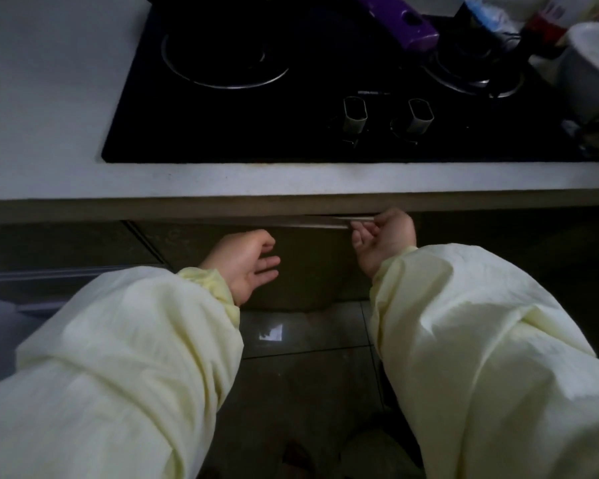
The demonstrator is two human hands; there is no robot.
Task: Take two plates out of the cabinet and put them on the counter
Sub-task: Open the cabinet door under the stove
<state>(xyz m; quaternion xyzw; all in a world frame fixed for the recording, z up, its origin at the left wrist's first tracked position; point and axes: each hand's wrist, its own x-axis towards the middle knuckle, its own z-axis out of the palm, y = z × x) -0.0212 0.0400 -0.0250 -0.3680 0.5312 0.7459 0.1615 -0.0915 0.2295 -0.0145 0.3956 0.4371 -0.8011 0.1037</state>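
Note:
A dark cabinet front (308,271) sits under the white counter (49,115), below the hob. My right hand (384,240) is curled around the metal handle (325,224) along the cabinet's top edge. My left hand (246,264) hovers open, palm up, in front of the cabinet front, holding nothing. Both arms wear pale yellow sleeves. No plates are in view; the inside of the cabinet is hidden.
A black two-burner gas hob (291,98) with two knobs is set in the counter. A purple object (398,19), bottles and a white pot (592,63) stand at the back right. Dark tiled floor (308,375) lies below.

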